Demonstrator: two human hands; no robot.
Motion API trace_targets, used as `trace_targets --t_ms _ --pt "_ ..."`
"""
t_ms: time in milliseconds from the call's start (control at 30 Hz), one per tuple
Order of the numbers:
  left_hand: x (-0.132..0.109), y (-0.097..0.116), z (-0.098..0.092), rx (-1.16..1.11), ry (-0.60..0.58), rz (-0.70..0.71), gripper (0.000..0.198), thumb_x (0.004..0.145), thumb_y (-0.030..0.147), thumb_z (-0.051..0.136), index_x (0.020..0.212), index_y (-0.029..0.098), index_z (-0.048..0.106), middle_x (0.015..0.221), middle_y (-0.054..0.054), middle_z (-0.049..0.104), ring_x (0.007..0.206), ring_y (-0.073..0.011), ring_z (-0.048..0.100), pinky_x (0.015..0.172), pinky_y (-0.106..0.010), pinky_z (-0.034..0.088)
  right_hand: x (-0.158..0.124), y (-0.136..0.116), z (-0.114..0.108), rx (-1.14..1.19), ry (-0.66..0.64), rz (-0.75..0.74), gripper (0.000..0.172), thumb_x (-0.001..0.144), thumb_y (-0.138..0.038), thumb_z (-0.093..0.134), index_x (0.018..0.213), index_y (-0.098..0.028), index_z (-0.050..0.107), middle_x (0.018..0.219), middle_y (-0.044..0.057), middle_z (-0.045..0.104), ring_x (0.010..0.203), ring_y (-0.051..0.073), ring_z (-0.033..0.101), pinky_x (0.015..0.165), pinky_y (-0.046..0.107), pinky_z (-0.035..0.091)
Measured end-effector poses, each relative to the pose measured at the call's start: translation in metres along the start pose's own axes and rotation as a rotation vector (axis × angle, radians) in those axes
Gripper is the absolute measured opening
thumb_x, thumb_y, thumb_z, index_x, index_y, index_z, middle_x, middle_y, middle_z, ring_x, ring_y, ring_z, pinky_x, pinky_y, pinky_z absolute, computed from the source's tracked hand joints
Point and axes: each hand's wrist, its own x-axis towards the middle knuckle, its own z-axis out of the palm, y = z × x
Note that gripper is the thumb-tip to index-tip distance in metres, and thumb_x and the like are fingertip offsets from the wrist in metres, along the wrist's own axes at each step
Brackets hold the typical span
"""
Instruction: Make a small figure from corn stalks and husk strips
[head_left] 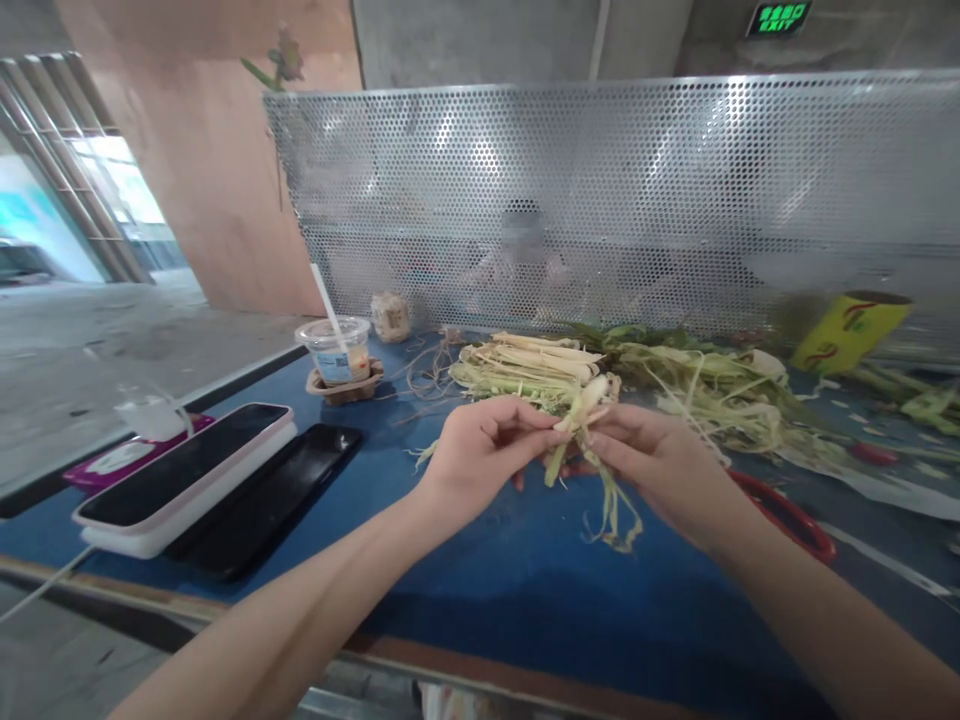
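Observation:
Both my hands meet over the blue table (480, 580), holding one pale green-white plant stalk (583, 402). My left hand (480, 455) pinches the stalk from the left with thumb and fingers closed. My right hand (649, 460) grips it from the right, and stringy leaf strips (615, 510) hang down below the fingers. Just behind my hands lies a heap of peeled pale stalks (532, 365), with a spread of green leafy trimmings (720, 390) to its right.
Two phones lie at left, one on a white case (184, 475), one black (277, 500). A plastic cup with a straw (337, 350) stands behind them. A red ring-shaped object (787, 515) lies right of my right wrist. A perforated metal screen (637, 200) backs the table; a yellow container (851, 330) stands far right.

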Motion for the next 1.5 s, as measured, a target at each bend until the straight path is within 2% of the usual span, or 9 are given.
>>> trace_targets --t_ms 100,300,700,767,900,967,1200,1367,1500 --pt "-0.001 0.000 -0.003 0.095 -0.011 0.047 0.011 0.070 0.024 0.064 0.071 0.014 0.062 0.055 0.002 0.060 0.037 -0.0046 0.048 0.034 -0.015 0.039 -0.001 -0.001 0.002 -0.038 -0.021 -0.040 0.008 0.069 -0.024 0.066 0.077 -0.021 0.066 0.070 -0.001 0.067 0.059 0.011 0.062 0.061 0.025 0.052" --pt "-0.001 0.006 -0.009 0.279 -0.109 0.101 0.009 0.074 0.022 0.060 0.079 0.017 0.066 0.060 0.002 0.064 0.039 -0.0030 0.047 0.036 -0.012 0.040 -0.002 -0.002 -0.002 -0.080 0.021 -0.021 0.006 0.069 -0.023 0.066 0.073 -0.019 0.065 0.066 -0.001 0.065 0.054 0.010 0.059 0.050 0.022 0.048" --pt "0.002 0.000 -0.011 0.366 -0.163 0.059 0.015 0.078 0.029 0.055 0.077 0.017 0.064 0.060 0.003 0.062 0.039 -0.0041 0.050 0.037 -0.014 0.041 0.000 0.002 -0.003 -0.126 0.008 0.005 0.014 0.065 -0.026 0.068 0.075 -0.018 0.062 0.069 0.000 0.065 0.057 0.010 0.057 0.053 0.022 0.047" --pt "0.004 -0.001 -0.013 0.453 -0.156 0.127 0.014 0.079 0.029 0.053 0.079 0.018 0.063 0.062 0.003 0.063 0.041 -0.0040 0.051 0.041 -0.014 0.043 0.000 0.002 -0.003 -0.210 0.052 -0.012 0.014 0.068 -0.028 0.065 0.075 -0.018 0.060 0.069 0.000 0.065 0.061 0.012 0.059 0.055 0.023 0.048" --pt "0.003 0.000 -0.013 0.760 0.073 0.438 0.024 0.070 0.037 0.063 0.075 0.016 0.055 0.062 0.003 0.058 0.050 -0.0060 0.052 0.048 -0.017 0.042 -0.001 0.001 0.001 -0.414 0.202 -0.097 0.013 0.071 -0.029 0.060 0.074 -0.019 0.054 0.066 0.000 0.062 0.061 0.014 0.060 0.052 0.024 0.047" --pt "0.000 0.001 -0.010 0.845 0.109 0.522 0.031 0.067 0.044 0.064 0.067 0.016 0.049 0.054 0.005 0.051 0.046 -0.0056 0.046 0.044 -0.017 0.039 -0.003 0.000 0.004 -0.513 0.246 -0.157 0.012 0.072 -0.028 0.058 0.074 -0.020 0.050 0.066 0.000 0.060 0.060 0.014 0.059 0.050 0.023 0.047" --pt "-0.006 -0.002 0.007 0.751 0.020 0.375 0.018 0.077 0.034 0.055 0.078 0.016 0.054 0.062 0.002 0.056 0.050 -0.0064 0.051 0.046 -0.016 0.040 -0.009 0.005 0.011 -0.749 0.237 -0.320 0.004 0.074 -0.020 0.052 0.077 -0.020 0.049 0.074 0.002 0.059 0.070 0.015 0.060 0.060 0.024 0.048" --pt "-0.002 -0.002 0.004 0.616 0.003 0.144 0.018 0.079 0.032 0.052 0.072 0.016 0.055 0.057 0.004 0.057 0.046 -0.0064 0.054 0.046 -0.016 0.041 -0.013 -0.001 0.006 -0.806 0.085 -0.376 0.006 0.079 -0.019 0.048 0.084 -0.020 0.050 0.077 0.002 0.060 0.070 0.013 0.058 0.062 0.023 0.046" --pt "0.000 0.001 -0.002 0.713 -0.107 0.218 0.016 0.083 0.024 0.048 0.073 0.017 0.058 0.053 0.005 0.057 0.051 -0.0069 0.055 0.054 -0.017 0.043 -0.012 -0.011 -0.002 -0.931 0.005 -0.349 0.014 0.084 -0.029 0.043 0.079 -0.020 0.053 0.072 0.002 0.059 0.064 0.013 0.054 0.058 0.023 0.041"
